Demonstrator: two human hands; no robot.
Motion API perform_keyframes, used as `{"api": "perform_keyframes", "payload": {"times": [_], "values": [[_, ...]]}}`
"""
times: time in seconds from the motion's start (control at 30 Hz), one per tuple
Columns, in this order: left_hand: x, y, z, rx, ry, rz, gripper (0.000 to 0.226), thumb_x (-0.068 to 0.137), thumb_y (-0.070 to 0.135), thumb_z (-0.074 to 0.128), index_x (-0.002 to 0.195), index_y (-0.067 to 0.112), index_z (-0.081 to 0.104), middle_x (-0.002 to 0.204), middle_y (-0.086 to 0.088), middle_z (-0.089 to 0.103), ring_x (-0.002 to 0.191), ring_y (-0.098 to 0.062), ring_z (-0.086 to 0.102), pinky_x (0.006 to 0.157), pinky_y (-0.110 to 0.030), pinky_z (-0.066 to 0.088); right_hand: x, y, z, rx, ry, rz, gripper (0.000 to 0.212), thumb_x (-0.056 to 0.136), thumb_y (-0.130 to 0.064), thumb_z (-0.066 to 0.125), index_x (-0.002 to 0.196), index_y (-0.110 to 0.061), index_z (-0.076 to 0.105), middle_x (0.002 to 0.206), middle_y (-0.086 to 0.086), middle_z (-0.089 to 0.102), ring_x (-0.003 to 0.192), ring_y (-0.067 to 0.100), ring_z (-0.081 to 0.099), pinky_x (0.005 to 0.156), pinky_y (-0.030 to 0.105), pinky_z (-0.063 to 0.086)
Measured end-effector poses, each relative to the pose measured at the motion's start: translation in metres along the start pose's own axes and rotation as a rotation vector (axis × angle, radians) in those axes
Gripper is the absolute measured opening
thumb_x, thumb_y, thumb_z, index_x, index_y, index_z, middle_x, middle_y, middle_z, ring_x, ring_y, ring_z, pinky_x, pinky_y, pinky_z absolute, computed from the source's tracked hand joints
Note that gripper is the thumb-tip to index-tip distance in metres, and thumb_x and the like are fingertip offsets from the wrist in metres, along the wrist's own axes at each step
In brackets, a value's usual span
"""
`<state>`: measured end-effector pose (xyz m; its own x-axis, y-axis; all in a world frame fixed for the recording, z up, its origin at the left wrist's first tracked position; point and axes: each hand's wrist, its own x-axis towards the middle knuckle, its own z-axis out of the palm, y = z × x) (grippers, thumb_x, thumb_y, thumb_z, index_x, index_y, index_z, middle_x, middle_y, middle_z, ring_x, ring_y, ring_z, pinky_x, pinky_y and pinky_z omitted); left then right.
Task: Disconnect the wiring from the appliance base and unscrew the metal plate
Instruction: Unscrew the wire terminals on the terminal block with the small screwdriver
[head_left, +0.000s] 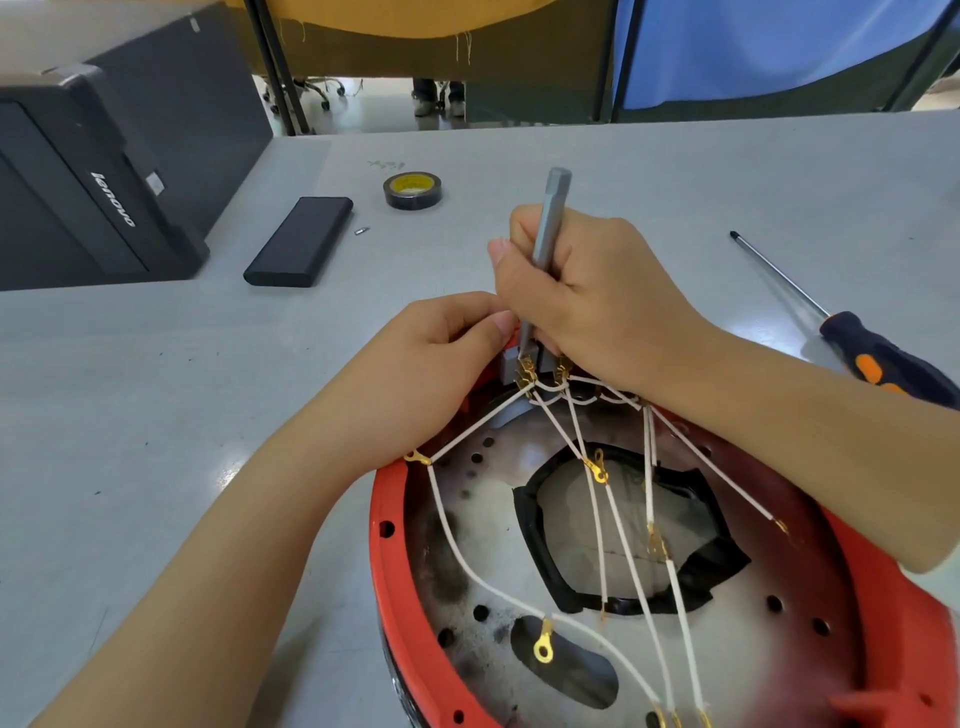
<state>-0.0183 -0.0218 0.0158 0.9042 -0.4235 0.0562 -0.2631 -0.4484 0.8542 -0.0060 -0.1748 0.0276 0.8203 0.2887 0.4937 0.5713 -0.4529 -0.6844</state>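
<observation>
A round red appliance base (395, 566) lies upside down at the table's near edge, its perforated metal plate (467, 545) facing up. Several white wires (618, 530) with gold terminals cross the plate and meet at a grey terminal block (511, 366) on the far rim. My right hand (587, 296) grips a slim grey screwdriver (550, 218) upright, its tip down at the block's gold connectors. My left hand (431, 364) pinches the block from the left side, fingers curled on it. The screw under the tip is hidden.
An orange-and-black handled screwdriver (878, 358) lies to the right. A black tape roll (413, 190), a flat black case (300, 241) and a small loose bit (362, 230) lie further back. A black computer tower (98, 171) stands at the far left.
</observation>
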Motion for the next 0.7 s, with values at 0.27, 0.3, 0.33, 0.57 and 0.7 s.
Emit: {"api": "perform_keyframes", "payload": {"times": [0.27,0.3,0.33,0.57,0.7], "values": [[0.0,0.004,0.0,-0.044,-0.001,-0.03,0.026,0.098,0.026,0.043,0.096,0.029,0.069,0.106,-0.026,0.062,0.091,-0.04,0.061,0.081,-0.045,0.048,0.021,-0.008,0.002,-0.218,-0.147,0.148,0.039,0.088,-0.021,0.052,0.053,-0.017,0.034,0.052,-0.002,0.034,0.048,0.011,0.035,0.055,0.036,0.039],[0.0,0.004,0.0,-0.041,0.003,-0.044,0.025,0.097,0.024,0.044,0.096,0.023,0.069,0.105,-0.027,0.062,0.085,-0.038,0.061,0.077,-0.042,0.047,0.02,-0.01,0.003,-0.279,-0.167,0.148,0.038,0.087,-0.023,0.052,0.054,-0.016,0.034,0.053,-0.001,0.035,0.05,0.013,0.035,0.055,0.037,0.038],[0.0,0.003,0.0,-0.035,0.007,-0.055,0.025,0.096,0.022,0.044,0.096,0.017,0.068,0.104,-0.027,0.062,0.08,-0.034,0.061,0.075,-0.038,0.045,0.019,-0.011,0.004,-0.322,-0.168,0.137,0.038,0.087,-0.024,0.052,0.054,-0.016,0.034,0.054,-0.001,0.035,0.052,0.014,0.035,0.055,0.037,0.036],[0.0,0.003,0.0,-0.008,-0.002,-0.036,0.026,0.098,0.032,0.042,0.097,0.039,0.068,0.103,-0.013,0.068,0.097,-0.032,0.062,0.08,-0.036,0.049,0.012,-0.002,-0.004,-0.042,-0.017,0.152,0.036,0.092,-0.014,0.052,0.058,-0.012,0.038,0.047,-0.001,0.036,0.039,0.008,0.043,0.047,0.024,0.039],[0.0,0.003,0.0,0.013,-0.004,-0.026,0.027,0.099,0.032,0.041,0.099,0.042,0.067,0.103,-0.006,0.07,0.097,-0.027,0.063,0.083,-0.032,0.047,0.011,0.0,-0.002,-0.054,-0.007,0.122,0.034,0.092,-0.013,0.052,0.061,-0.009,0.039,0.047,-0.002,0.034,0.042,0.01,0.042,0.047,0.023,0.037]]}}
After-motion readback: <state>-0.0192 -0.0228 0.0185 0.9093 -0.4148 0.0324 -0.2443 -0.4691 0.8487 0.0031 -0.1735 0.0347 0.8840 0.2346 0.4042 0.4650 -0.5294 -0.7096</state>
